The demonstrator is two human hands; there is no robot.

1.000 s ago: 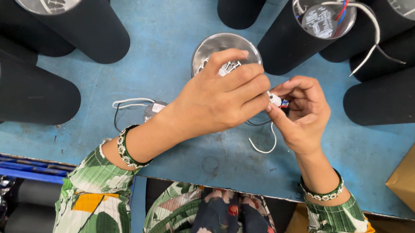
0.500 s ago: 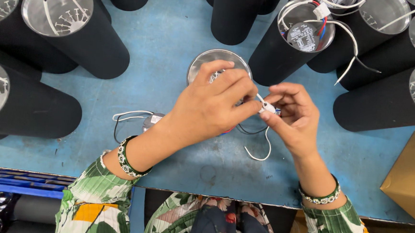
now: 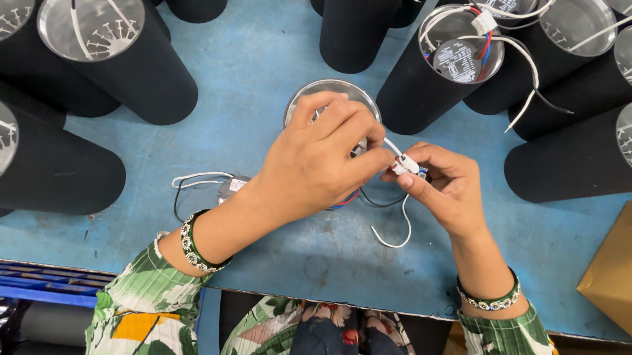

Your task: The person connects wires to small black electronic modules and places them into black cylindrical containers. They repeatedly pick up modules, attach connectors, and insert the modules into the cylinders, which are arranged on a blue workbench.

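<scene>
At the middle of the blue worktop [image 3: 263, 86], I see a small white connector [image 3: 407, 164] pinched between both hands, just right of an open black cylinder [image 3: 334, 91] that stands upright under my left hand [image 3: 317, 166]. Left fingers [image 3: 364, 162] close narrow on the connector's near end and its thin white wire; right hand [image 3: 447, 189] fingers grip the other end, where red and blue leads show. So both hands are closed on the connector, touching it, above the worktop. A white wire loop [image 3: 400, 230] hangs below it and trails back toward the cylinder. Judging by this, the plug halves look met or nearly met; I cannot tell if fully seated. Wires are not yet tucked inside. A small grey module [image 3: 233, 187] with white leads lies left of my wrist. Around stand many more black cylinders; one at upper right [image 3: 459, 51] already holds a wired driver.
</scene>
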